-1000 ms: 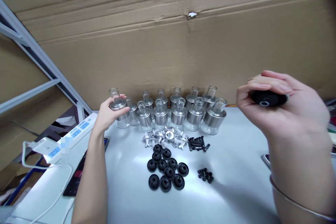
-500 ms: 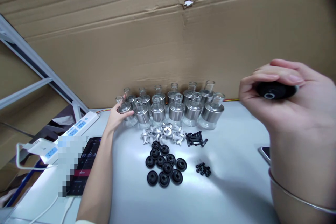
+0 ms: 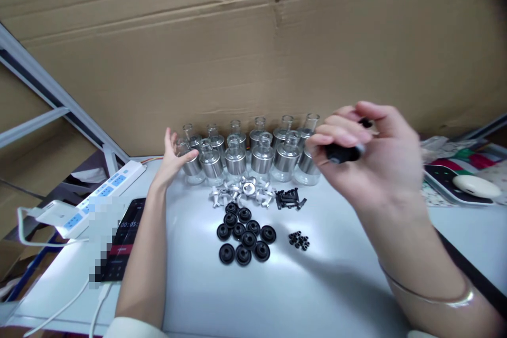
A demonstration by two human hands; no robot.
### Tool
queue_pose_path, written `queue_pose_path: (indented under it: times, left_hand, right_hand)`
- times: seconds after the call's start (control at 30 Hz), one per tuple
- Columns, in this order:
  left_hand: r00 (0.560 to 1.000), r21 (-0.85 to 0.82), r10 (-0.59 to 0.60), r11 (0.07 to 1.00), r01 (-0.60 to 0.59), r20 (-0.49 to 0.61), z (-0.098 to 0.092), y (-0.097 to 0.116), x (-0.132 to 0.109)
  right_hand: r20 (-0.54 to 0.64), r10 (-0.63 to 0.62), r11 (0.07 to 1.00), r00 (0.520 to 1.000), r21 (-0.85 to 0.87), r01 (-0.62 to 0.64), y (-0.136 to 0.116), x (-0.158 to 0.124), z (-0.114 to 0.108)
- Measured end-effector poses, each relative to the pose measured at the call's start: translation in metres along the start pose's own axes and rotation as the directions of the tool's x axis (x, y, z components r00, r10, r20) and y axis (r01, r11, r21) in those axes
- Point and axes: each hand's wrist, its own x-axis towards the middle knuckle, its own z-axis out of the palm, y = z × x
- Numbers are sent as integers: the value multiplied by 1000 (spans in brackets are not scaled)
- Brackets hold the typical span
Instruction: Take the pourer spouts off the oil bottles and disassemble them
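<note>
My left hand (image 3: 172, 161) is at the left end of two rows of glass bottles with metal bands. Its fingers are spread, and its thumb lies in front of the leftmost front bottle (image 3: 193, 168); whether it touches the glass I cannot tell. Raised in front of the right end of the rows, my right hand (image 3: 362, 153) is closed round a black cylindrical part (image 3: 343, 153). Most of that part is hidden by fingers. Before the bottles lie silver winged parts (image 3: 249, 188), black strips (image 3: 288, 199), round black ridged caps (image 3: 249, 240) and small black rings (image 3: 299, 240).
A phone (image 3: 125, 243) and a white power strip (image 3: 105, 193) with cables lie on the left. Cardboard (image 3: 237, 53) stands behind the bottles. At the right are a dark-topped device (image 3: 441, 182) and a white oval object (image 3: 476, 187).
My right hand has moved left and away from the camera, still holding the black part. The fingers of my left hand have spread away from the leftmost bottle. The view has shifted slightly.
</note>
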Motion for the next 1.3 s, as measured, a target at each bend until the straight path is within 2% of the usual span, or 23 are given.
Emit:
queue_pose_path:
  times: [0.03,0.1,0.13,0.2,0.23,0.3,0.4,0.5,0.57,0.63,0.73,0.8,0.87,0.97,1.07,1.13,1.2,1.23,1.3]
  left_hand:
    - [999,11,20,1000,-19,-29,0,10,-1]
    - [978,88,139,988,-126,-158,3,35,-7]
    - [955,129,225,971,-203,-191,8,48,-13]
    - [889,185,422,902,-390,-180,24,72,-33]
    - [869,207,479,869,-449,-123,36,80,-46]
    - [881,267,470,844,-466,53,61,88,-78]
    - [885,383,303,816,-432,353,95,77,-122]
    - [855,462,166,782,-417,491,111,57,-147]
    - [832,486,155,749,-450,532,114,48,-152]
    - [813,491,212,705,-512,543,112,43,-153]
    - [767,475,330,632,-612,550,107,40,-152]
    - [740,466,364,599,-651,566,104,38,-151]
    - [733,450,363,607,-655,575,103,36,-152]
    - [747,425,359,649,-631,560,103,32,-152]
    - [750,448,375,625,-639,545,103,31,-150]
    - [733,473,405,573,-669,547,102,33,-148]
    - [703,478,454,520,-708,547,102,36,-146]
    - [686,473,482,499,-727,546,102,37,-146]
    - [651,448,523,474,-758,549,102,38,-145]
  right_hand:
    - [-5,7,999,1000,-44,-7,9,-3,-2]
    - [-66,36,992,997,-115,-44,27,-8,-8]
    - [-113,61,986,992,-150,-78,37,-11,-12]
    - [-163,125,956,979,-243,-163,56,-17,-23]
    - [-168,150,939,974,-285,-194,64,-20,-30]
    - [-182,159,909,970,-357,-216,78,-26,-44]
    - [-172,78,819,982,-551,-161,91,-35,-64]
    - [-80,52,715,995,-693,-92,94,-46,-78]
    - [-24,88,706,996,-703,-80,94,-52,-83]
    - [9,135,684,991,-724,-87,92,-56,-84]
    - [50,206,571,977,-817,-79,86,-56,-84]
    - [93,232,493,968,-869,-34,80,-54,-84]
    - [167,232,431,958,-901,53,75,-53,-86]
    - [263,250,360,932,-919,163,71,-52,-89]
    - [334,236,242,913,-930,278,70,-54,-91]
    - [414,165,88,895,-910,405,70,-56,-91]
    - [503,114,-55,857,-858,511,71,-58,-90]
    - [540,108,-96,835,-830,550,72,-59,-89]
    - [588,110,-115,801,-793,598,73,-62,-87]
